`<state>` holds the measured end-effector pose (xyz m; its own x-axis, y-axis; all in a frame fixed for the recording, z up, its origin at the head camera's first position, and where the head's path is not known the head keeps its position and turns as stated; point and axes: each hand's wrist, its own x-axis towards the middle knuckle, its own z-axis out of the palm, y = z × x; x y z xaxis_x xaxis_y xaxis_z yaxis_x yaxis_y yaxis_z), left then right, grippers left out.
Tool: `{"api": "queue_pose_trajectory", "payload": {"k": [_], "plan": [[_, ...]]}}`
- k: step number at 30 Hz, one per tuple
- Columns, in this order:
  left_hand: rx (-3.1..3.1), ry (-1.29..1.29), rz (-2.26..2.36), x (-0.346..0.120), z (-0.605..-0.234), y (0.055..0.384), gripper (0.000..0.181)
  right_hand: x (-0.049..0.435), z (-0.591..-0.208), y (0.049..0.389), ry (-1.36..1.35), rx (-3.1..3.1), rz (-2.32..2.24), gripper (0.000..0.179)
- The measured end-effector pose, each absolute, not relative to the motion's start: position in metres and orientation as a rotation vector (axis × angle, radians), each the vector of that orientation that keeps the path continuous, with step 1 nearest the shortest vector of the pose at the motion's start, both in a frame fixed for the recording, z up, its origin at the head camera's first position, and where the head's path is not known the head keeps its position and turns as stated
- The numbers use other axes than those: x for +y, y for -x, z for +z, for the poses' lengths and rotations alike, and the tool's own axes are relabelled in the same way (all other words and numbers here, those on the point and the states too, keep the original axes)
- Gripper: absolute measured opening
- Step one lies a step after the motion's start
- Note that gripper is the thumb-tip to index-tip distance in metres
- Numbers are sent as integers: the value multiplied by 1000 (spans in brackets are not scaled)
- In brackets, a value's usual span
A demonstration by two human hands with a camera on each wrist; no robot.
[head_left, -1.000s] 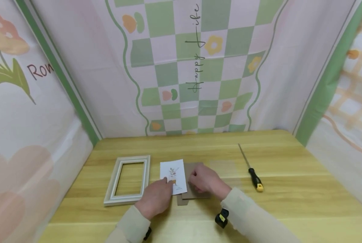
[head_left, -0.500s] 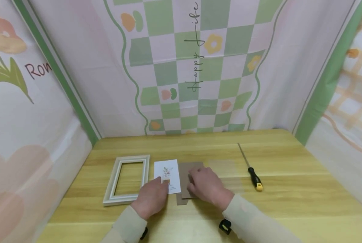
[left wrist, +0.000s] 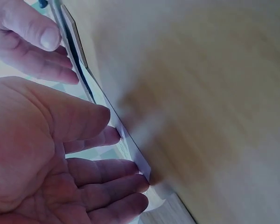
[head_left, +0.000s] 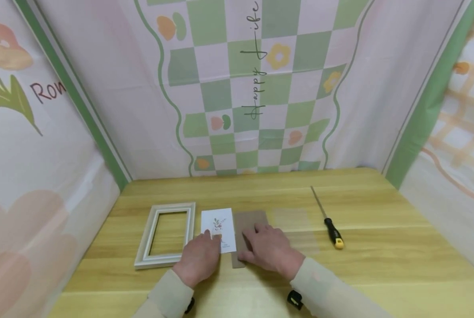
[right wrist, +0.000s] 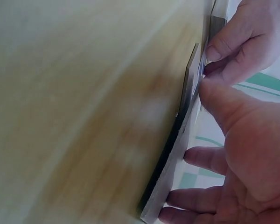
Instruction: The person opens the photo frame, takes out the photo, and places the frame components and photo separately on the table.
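Observation:
In the head view my left hand (head_left: 199,258) rests its fingertips on a white card (head_left: 223,221) printed with a plant in a pot. The left wrist view shows those fingers fairly straight against the card's edge. My right hand (head_left: 270,249) lies over a brown backing board (head_left: 252,217), just right of the card. Thumb and fingers of that hand are spread and touch the board (right wrist: 163,191) in the right wrist view. Below the board's lower left part a narrow brown flap (head_left: 238,263) sticks out toward me. The hand hides much of the board's right side.
A cream picture frame (head_left: 146,238) lies left of the card, its opening showing the wooden table (head_left: 229,293). Right of the board is a faint transparent sheet (head_left: 294,221). Farther right lies a screwdriver (head_left: 333,232) with a black and yellow handle. Patterned curtains (head_left: 241,88) enclose the table.
The card has slid left under my left hand, off the board and closer to the frame. My right hand has opened from curled fingers and spread toward the board's near left edge.

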<state>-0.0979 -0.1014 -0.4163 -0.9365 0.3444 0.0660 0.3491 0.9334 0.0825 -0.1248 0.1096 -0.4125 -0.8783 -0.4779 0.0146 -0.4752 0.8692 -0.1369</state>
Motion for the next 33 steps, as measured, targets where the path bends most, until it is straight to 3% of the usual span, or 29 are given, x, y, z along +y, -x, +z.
{"api": "queue_pose_trajectory", "payload": {"k": [33], "plan": [[-3016, 620, -44, -102, -414, 98, 16, 118, -411, 128, 716, 2971, -238, 73]]}}
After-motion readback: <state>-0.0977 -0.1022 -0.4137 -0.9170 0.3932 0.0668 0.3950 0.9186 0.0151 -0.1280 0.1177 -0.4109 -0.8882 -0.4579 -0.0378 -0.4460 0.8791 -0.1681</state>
